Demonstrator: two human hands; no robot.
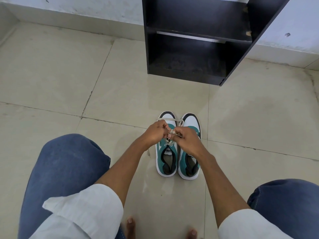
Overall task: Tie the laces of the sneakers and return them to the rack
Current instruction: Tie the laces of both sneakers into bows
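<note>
Two white, teal and black sneakers stand side by side on the tiled floor, toes pointing away from me: the left sneaker (pixel 166 161) and the right sneaker (pixel 189 163). My left hand (pixel 156 131) and my right hand (pixel 187 138) meet over the left sneaker's tongue, each pinching the pale laces (pixel 172 132). A lace loop lies across both toe caps. The right sneaker's laces are hidden under my right hand. The black rack (pixel 198 49) stands beyond the shoes against the wall, its shelves bare.
My knees in blue jeans (pixel 69 169) flank the shoes on both sides, and my bare toes (pixel 129 221) show at the bottom. Beige floor tiles (pixel 51 75) stretch left and right of the rack. A white wall runs along the back.
</note>
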